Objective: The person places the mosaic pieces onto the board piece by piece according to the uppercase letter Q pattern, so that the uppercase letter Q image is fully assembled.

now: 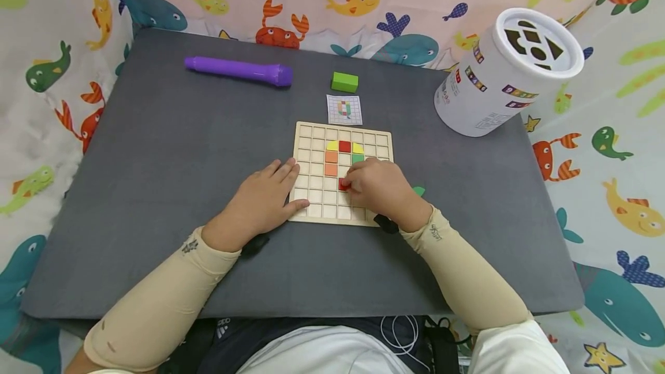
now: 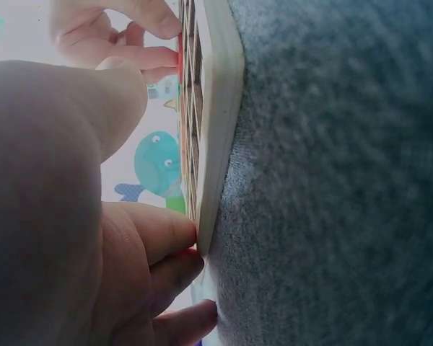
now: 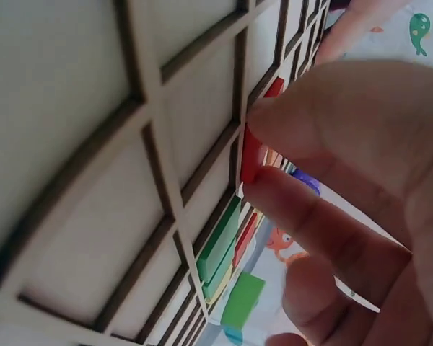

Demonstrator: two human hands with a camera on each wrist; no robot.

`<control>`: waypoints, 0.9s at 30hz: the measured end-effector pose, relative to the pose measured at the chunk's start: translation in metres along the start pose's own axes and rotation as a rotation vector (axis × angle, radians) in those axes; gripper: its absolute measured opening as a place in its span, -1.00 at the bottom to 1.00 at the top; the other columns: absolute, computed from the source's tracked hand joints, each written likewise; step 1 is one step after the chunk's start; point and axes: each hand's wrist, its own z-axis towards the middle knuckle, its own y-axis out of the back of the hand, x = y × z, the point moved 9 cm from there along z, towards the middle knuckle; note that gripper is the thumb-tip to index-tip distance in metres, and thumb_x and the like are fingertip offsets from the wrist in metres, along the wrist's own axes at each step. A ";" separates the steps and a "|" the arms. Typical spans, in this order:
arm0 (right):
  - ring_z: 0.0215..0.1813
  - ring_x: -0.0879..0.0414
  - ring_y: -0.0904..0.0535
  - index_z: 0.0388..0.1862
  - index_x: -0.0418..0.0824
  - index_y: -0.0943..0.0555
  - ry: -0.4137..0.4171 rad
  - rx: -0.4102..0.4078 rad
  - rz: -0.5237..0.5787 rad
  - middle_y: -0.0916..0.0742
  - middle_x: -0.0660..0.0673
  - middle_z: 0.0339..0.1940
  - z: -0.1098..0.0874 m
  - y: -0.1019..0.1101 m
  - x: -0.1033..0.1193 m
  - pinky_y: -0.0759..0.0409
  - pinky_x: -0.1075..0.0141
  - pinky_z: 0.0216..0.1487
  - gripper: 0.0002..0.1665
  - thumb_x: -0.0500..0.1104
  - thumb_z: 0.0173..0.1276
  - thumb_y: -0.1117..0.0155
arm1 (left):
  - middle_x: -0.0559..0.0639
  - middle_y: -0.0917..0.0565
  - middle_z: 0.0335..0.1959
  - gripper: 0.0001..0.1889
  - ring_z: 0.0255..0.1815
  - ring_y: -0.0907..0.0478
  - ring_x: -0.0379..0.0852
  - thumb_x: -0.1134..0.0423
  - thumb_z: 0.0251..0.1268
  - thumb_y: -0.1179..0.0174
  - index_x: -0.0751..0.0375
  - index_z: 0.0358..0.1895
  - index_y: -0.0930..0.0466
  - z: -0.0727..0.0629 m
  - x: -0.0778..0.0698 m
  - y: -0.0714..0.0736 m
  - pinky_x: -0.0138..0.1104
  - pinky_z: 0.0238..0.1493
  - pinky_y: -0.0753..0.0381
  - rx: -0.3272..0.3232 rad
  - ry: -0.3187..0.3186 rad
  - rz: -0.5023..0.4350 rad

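A square wooden grid board (image 1: pixel 315 195) lies on the grey table. My left hand (image 1: pixel 262 196) rests along its left edge, fingers and thumb extended. With thumb and index finger my right hand (image 1: pixel 379 189) pinches a red square tile (image 3: pixel 251 155) at a cell in the board's lower middle. Above it on the board sit another red tile (image 1: pixel 345 146), two yellow pieces (image 1: pixel 332 146) beside that, orange tiles (image 1: pixel 331 163) on the left, and green tiles (image 3: pixel 220 241) on the right, partly hidden by the right hand in the head view.
Behind the board lies a small pattern card (image 1: pixel 344 110), with a green block (image 1: pixel 344 82) beyond it. A purple stick (image 1: pixel 239 71) lies at the back left. At the back right stands a white canister (image 1: pixel 483 88) with cut-out shapes in its lid. Printed fabric surrounds the table.
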 end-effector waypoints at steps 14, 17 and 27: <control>-0.27 0.06 -0.56 0.13 -0.14 -0.84 -0.301 0.026 0.162 -0.80 -0.07 0.08 -0.060 0.041 -0.064 -0.51 0.16 -0.29 -0.59 -0.32 0.50 -0.14 | 0.25 -0.10 0.72 -0.11 0.69 -0.08 0.33 -0.26 0.68 -0.01 0.36 0.71 -0.08 -0.001 -0.003 -0.002 0.16 0.59 -0.21 -0.004 -0.027 -0.002; -0.28 0.04 -0.59 0.15 -0.14 -0.83 -0.416 0.014 0.141 -0.80 -0.09 0.09 -0.085 0.046 -0.091 -0.54 0.11 -0.32 -0.62 -0.27 0.54 -0.17 | 0.26 -0.09 0.72 -0.12 0.69 -0.06 0.34 -0.25 0.69 -0.01 0.37 0.71 -0.07 -0.001 -0.003 -0.003 0.18 0.59 -0.20 0.003 -0.024 -0.006; 0.10 -0.13 -0.73 0.20 -0.09 -0.81 -0.591 0.124 0.121 -0.79 -0.18 0.18 -0.133 0.021 -0.129 -0.69 -0.18 0.02 -0.64 -0.12 0.50 -0.35 | 0.29 -0.10 0.71 -0.13 0.69 -0.07 0.35 -0.23 0.69 -0.02 0.38 0.70 -0.08 -0.002 -0.007 0.000 0.22 0.57 -0.21 0.010 -0.022 -0.001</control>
